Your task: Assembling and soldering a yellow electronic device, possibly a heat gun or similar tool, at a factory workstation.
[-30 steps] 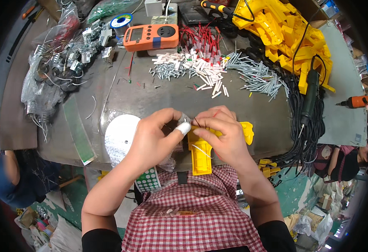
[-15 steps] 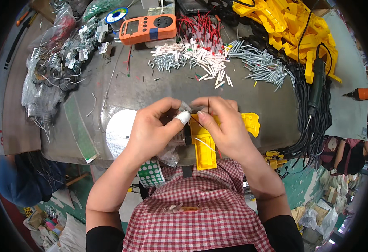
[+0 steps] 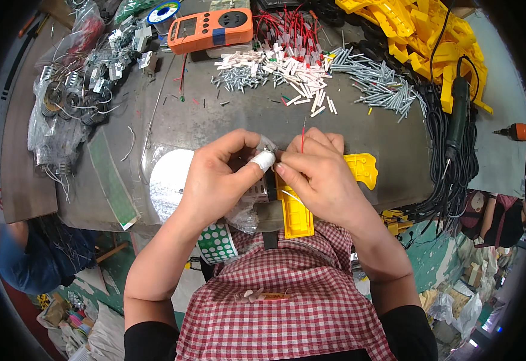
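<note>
Near the front edge of a dark grey, scuffed worktop [image 3: 209, 129], two bare hands meet fingertip to fingertip. The left hand [image 3: 224, 171], its thumb tip wrapped in smooth white tape [image 3: 263, 160], pinches a small dark-grey piece [image 3: 269, 148], mostly hidden by the fingers, so its exact shape cannot be told. The right hand [image 3: 320, 171] is closed, thumb against curled fingers, with a thin red wire [image 3: 302, 141] with a bare tip standing up from its grasp. Under and beside this hand lies a glossy yellow plastic housing [image 3: 298, 218], gun-shaped, with ribbed hollows; a short white wire [image 3: 289, 194] crosses it. Left of the hands rests a shiny white disc [image 3: 168, 180]. Beyond them sit loose heaps of chalky white tubes [image 3: 302, 72] and grey metal screws [image 3: 389, 90], and an orange plastic meter [image 3: 210, 31] with a small display, a round socket and a dark blue strip; its markings are too small to make out. A red-and-white checked apron [image 3: 281, 328] bears a small orange label [image 3: 275, 296], its print unclear.
</note>
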Available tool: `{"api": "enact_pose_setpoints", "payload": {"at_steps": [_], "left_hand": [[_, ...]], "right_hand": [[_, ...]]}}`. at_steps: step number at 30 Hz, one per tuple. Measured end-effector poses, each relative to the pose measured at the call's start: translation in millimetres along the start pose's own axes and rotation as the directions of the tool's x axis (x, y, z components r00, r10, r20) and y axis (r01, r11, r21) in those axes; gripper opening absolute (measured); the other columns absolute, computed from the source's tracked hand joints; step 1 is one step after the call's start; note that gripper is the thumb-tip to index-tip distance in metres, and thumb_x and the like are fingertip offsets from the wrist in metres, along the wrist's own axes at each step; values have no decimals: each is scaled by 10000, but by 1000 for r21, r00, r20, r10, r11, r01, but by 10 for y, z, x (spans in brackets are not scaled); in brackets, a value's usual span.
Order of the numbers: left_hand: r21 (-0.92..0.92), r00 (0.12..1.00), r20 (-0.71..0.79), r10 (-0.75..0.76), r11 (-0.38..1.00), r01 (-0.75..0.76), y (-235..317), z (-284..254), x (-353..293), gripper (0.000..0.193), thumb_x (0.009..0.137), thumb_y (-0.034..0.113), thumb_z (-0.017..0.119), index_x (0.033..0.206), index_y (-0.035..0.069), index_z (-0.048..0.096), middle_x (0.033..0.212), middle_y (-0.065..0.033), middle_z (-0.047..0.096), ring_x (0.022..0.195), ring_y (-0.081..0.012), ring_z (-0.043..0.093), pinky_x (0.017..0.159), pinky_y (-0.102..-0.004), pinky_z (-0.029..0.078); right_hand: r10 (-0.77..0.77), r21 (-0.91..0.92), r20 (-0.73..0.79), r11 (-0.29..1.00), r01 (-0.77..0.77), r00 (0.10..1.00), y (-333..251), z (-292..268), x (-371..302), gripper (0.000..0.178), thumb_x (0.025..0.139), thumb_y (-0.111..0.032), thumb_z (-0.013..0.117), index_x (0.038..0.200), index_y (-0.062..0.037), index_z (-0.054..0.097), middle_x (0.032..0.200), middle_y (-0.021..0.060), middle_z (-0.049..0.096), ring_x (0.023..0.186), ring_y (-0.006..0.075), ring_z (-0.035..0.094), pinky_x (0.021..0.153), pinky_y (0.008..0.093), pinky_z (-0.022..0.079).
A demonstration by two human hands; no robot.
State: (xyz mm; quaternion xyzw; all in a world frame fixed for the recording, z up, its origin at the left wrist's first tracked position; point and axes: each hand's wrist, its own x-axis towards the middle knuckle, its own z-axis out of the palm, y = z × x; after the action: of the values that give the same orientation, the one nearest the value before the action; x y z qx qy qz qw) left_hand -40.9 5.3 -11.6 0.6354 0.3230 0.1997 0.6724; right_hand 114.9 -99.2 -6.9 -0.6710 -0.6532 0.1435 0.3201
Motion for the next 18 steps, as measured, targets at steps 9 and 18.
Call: {"api": "enact_pose_setpoints", "payload": {"at_steps": [9, 18], "left_hand": [[10, 1000, -5, 13, 1000, -13, 12, 28, 14, 165, 842, 68, 663, 983, -4, 617, 759, 40, 564, 672, -12, 493, 573, -187, 418], [-16, 993, -83, 82, 996, -83, 0, 126, -6, 101, 823, 56, 655, 814, 4, 568, 681, 54, 502, 627, -1, 435, 523, -188, 359]], "right_hand": [[-10, 3, 10, 1000, 10, 1000, -2, -19, 32, 118, 821, -132, 619, 741, -51, 591, 734, 25, 486, 784, 185, 479, 764, 339, 300], [126, 215, -178, 973, -86, 976, -51, 130, -60, 115, 756, -152, 690, 820, -61, 662, 836, 21, 611, 871, 198, 550, 818, 369, 337]]}}
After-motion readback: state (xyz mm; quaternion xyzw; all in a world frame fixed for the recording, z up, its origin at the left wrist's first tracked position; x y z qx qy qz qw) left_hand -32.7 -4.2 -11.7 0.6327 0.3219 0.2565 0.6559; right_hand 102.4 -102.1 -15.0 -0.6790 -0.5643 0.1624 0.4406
